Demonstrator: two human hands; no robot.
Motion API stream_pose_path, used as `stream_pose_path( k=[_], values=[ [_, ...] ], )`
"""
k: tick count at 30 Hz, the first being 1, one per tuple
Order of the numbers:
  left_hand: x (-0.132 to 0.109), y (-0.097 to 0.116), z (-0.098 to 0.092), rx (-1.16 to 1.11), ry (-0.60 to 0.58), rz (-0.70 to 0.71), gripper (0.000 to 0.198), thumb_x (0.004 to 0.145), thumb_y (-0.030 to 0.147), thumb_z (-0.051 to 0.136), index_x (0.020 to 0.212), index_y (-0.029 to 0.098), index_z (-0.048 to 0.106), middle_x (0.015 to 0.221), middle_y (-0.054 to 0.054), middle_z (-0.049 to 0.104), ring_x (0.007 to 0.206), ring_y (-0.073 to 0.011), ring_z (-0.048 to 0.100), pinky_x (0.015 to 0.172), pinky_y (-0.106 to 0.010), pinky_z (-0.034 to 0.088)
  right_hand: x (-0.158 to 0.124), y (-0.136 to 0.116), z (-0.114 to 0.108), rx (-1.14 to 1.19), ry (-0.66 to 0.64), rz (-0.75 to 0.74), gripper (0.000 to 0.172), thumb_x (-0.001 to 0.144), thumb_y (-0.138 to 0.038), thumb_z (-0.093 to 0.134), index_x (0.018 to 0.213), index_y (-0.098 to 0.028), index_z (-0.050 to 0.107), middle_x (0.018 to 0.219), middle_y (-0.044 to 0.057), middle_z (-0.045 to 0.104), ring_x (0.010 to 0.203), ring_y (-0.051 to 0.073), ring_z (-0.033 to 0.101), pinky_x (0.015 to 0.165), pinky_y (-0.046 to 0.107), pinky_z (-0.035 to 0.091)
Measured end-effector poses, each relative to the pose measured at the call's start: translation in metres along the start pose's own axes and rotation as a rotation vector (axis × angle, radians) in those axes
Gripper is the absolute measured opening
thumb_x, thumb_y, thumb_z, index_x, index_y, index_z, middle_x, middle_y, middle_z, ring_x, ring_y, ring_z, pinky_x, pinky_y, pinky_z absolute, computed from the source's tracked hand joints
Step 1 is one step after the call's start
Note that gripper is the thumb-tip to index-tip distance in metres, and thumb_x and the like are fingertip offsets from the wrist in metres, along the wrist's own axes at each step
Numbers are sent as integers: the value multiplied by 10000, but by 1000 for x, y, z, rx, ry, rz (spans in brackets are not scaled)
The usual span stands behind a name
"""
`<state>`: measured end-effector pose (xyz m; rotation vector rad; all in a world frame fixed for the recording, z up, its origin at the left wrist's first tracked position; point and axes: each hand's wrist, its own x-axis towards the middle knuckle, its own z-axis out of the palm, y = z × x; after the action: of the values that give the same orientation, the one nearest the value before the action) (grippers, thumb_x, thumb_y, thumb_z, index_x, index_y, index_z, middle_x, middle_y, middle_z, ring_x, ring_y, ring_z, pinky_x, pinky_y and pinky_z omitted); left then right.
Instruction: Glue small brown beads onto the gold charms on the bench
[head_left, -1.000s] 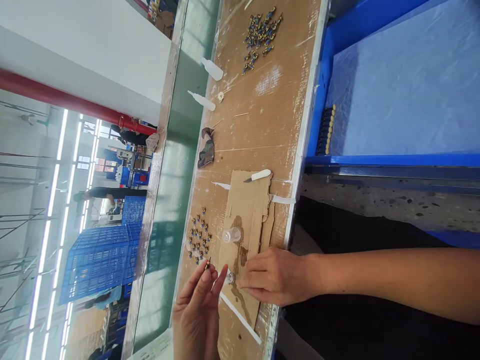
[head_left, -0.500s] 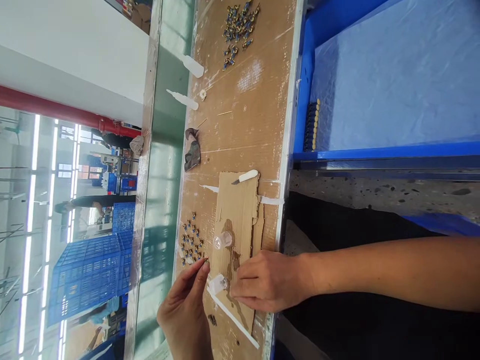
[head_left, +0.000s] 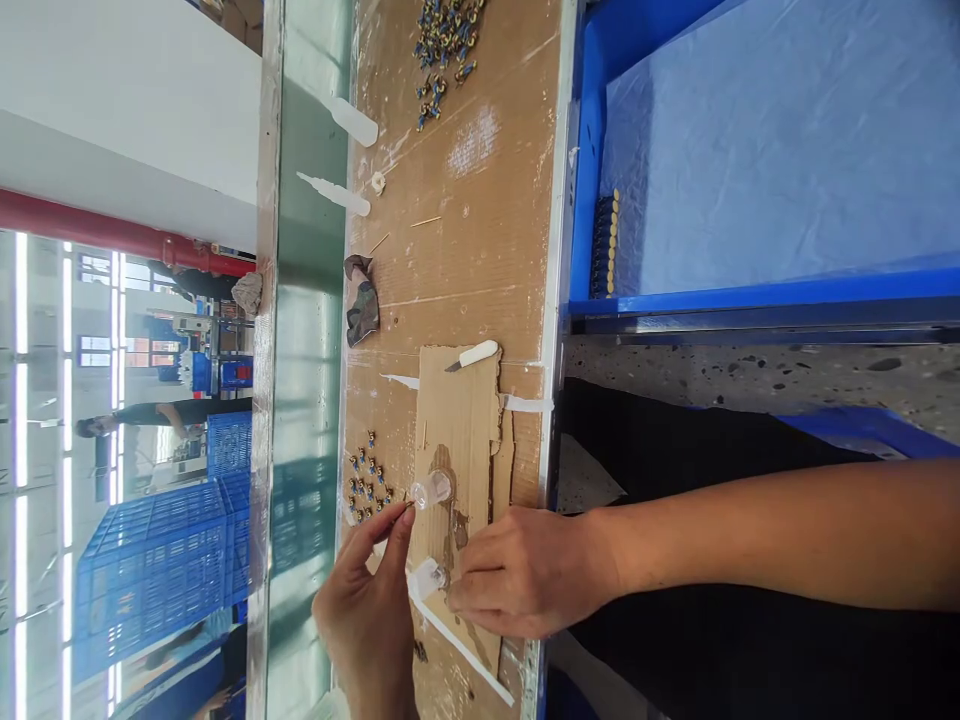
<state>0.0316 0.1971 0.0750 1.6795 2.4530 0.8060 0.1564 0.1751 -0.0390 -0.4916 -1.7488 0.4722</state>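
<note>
My left hand point(head_left: 371, 605) comes in from the bottom edge, thumb and forefinger pinched on a tiny dark piece point(head_left: 409, 504) too small to name. Its fingertips are beside a small clear plastic cup point(head_left: 439, 487) on the cardboard sheet point(head_left: 457, 400). My right hand point(head_left: 502, 575) rests over the cardboard with fingers curled together; whatever they hold is hidden. Close to those fingers is a second clear cup point(head_left: 427, 579). Wet stains point(head_left: 459, 530) mark the cardboard between the cups. Several small blue-and-yellow figurines point(head_left: 367, 485) are spread just beyond my left fingertips.
A white-handled craft knife point(head_left: 476, 354) lies on the cardboard. Beyond are a camouflage cloth scrap point(head_left: 361, 300), two white squeeze bottles point(head_left: 354, 121) and a heap of figurines point(head_left: 446, 40). A blue tray point(head_left: 750, 300) adjoins the table edge. People and blue crates point(head_left: 157, 560) are in the background.
The view has shifted, so most things sit further left. My left fingertips have come closer to the upper clear cup. The right hand stays curled over the cardboard.
</note>
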Motion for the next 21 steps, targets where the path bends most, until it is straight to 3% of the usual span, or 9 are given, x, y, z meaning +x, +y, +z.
stream_pose_path(
  k=[3,21],
  values=[
    [1,7,1,128,-121,101,205,580,424,747,712,267,740,732,20,717,779,-179,649,817,-297,487,0,0,0,-7,20,6,318,907,-234,365,743,-152,626,622,-15,551,539,74,472,493,217,399],
    [5,19,8,191,-144,183,175,603,407,711,671,247,725,728,9,699,747,-169,631,717,-267,467,1,0,-2,-2,-43,20,293,895,-231,377,689,-170,576,626,-15,543,558,71,502,492,215,384]
  ],
)
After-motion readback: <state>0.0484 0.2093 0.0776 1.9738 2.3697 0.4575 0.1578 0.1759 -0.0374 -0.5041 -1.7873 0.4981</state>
